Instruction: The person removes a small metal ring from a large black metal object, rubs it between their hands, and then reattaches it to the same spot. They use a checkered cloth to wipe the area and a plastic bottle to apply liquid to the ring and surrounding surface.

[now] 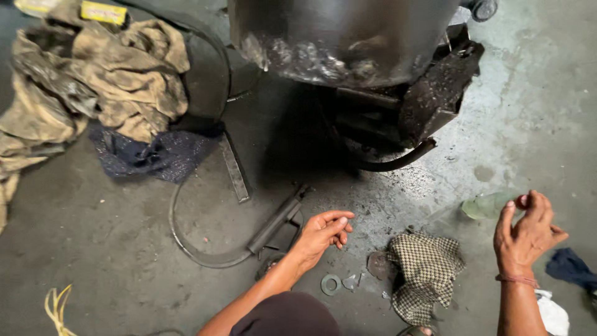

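Head: yellow rectangular packet (103, 12) atop rags (93, 68), top-left.

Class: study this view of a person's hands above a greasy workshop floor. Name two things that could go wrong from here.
The flat grey metal washer lies loose on the dark concrete floor below the empty left hand; it could easily be lost among the grime. The checked cloth rag beside it might cover small parts if dragged.

Far up at my left, a small flat yellow rectangular package (103, 12) lies on the heap of tan rags (93, 74); nothing else labelled
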